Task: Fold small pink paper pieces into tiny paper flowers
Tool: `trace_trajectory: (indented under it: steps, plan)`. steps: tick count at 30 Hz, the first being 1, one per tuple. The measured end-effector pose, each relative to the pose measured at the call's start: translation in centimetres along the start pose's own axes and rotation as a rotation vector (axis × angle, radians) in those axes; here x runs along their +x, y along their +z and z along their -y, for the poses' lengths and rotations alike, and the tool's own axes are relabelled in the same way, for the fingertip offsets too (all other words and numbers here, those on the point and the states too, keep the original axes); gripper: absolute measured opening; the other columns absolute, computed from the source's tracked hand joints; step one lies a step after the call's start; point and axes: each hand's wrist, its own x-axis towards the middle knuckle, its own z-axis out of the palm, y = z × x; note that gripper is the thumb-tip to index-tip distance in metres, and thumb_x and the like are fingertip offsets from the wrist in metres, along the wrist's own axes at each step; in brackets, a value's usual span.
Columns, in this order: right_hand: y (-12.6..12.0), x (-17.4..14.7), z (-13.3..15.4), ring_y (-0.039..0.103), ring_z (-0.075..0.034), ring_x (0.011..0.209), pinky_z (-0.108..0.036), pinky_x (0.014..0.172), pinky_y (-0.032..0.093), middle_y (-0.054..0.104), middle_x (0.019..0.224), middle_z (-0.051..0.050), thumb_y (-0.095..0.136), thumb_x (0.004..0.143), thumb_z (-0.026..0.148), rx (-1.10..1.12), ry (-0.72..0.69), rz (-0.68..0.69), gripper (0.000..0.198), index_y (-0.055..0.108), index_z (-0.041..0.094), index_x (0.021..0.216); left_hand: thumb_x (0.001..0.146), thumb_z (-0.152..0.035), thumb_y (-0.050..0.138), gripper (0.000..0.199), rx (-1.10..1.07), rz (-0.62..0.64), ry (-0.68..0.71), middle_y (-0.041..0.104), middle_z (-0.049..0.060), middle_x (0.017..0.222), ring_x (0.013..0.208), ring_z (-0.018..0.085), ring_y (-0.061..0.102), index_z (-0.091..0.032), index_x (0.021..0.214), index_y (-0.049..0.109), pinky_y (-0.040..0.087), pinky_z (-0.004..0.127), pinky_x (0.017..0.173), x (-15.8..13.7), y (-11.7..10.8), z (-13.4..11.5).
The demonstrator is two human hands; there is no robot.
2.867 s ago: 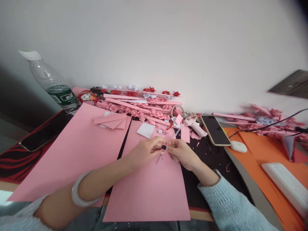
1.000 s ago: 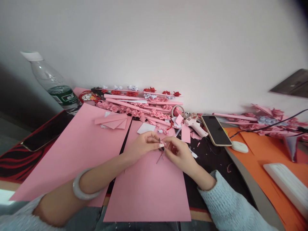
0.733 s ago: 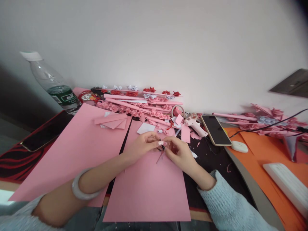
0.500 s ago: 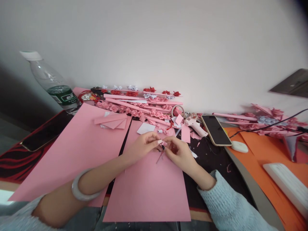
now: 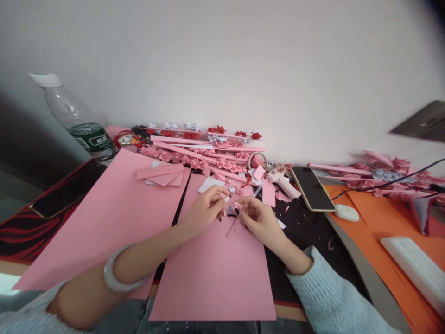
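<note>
My right hand (image 5: 256, 218) pinches a small folded pink paper flower (image 5: 238, 205) between thumb and fingers. Just to its left, my left hand (image 5: 207, 206) is held with curled fingers, thumb and index tips slightly apart; nothing shows between them. A small grey-white piece (image 5: 230, 210) sits between the hands, too small to tell exactly. Below the flower a thin, narrow strip (image 5: 231, 227) slants over the pink sheet (image 5: 215, 278) under both hands.
Behind the hands lie paper flowers (image 5: 194, 163), rolled pink paper sticks (image 5: 187, 140), a tape roll (image 5: 257, 160) and a glue gun (image 5: 283, 183). Phones (image 5: 313, 188) lie on the right and left. A water bottle (image 5: 85, 125) stands back left; orange sheets (image 5: 375, 218) lie right.
My left hand has drawn back a little to the left, off the paper flower. My right hand stays in place with the flower, and the grey-white piece now shows.
</note>
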Motion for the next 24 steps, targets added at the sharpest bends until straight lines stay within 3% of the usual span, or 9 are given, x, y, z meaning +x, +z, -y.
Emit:
trace_trajectory:
  steps: [4,8,15,18,24]
  plan:
    - [-0.1,0.15,0.27,0.051,-0.009,0.05,-0.02,0.045,0.041,0.056,0.065,0.002,0.046,0.077,0.012,0.096,0.055,0.05,0.025,0.056,0.017,0.1,0.085,-0.032,0.049,0.019,-0.017,0.008,-0.034,0.058,-0.001,0.069,0.058,0.011,0.056,-0.019,0.098,0.05,0.048,0.025,0.058,0.17,-0.17,0.14]
    - [-0.24,0.22,0.44,0.051,-0.009,0.053,-0.021,0.047,0.042,0.055,0.07,0.0,0.045,0.076,0.008,0.055,0.005,0.059,0.033,0.06,0.018,0.104,0.079,-0.032,0.058,0.027,-0.029,0.061,-0.058,0.062,0.006,0.098,0.084,0.016,0.061,-0.018,0.101,0.053,0.049,0.029,0.074,0.29,-0.05,0.13]
    - [-0.1,0.01,-0.12,0.048,-0.01,0.058,-0.021,0.05,0.04,0.054,0.078,-0.001,0.047,0.076,0.007,-0.023,-0.064,0.063,0.034,0.056,0.019,0.106,0.074,-0.022,0.063,0.027,-0.036,0.1,-0.082,0.065,0.005,0.089,0.088,0.017,0.062,-0.017,0.1,0.056,0.047,0.031,0.08,0.17,0.14,-0.04]
    - [-0.1,-0.07,-0.11,0.049,-0.009,0.058,-0.02,0.049,0.041,0.054,0.082,-0.001,0.046,0.077,0.008,0.056,-0.052,0.057,0.033,0.051,0.019,0.107,0.077,-0.023,0.06,0.025,-0.056,0.117,-0.078,0.065,0.006,0.092,0.087,0.017,0.062,-0.016,0.101,0.057,0.048,0.03,0.079,0.16,0.12,-0.03]
    - [-0.36,-0.02,-0.02,0.052,-0.011,0.065,-0.023,0.057,0.044,0.06,0.09,-0.004,0.043,0.079,0.008,0.008,-0.101,0.014,0.03,0.058,0.02,0.103,0.078,-0.03,0.06,0.023,-0.061,0.127,-0.081,0.066,0.007,0.093,0.083,0.017,0.063,-0.014,0.094,0.062,0.049,0.03,0.077,0.29,0.13,0.49]
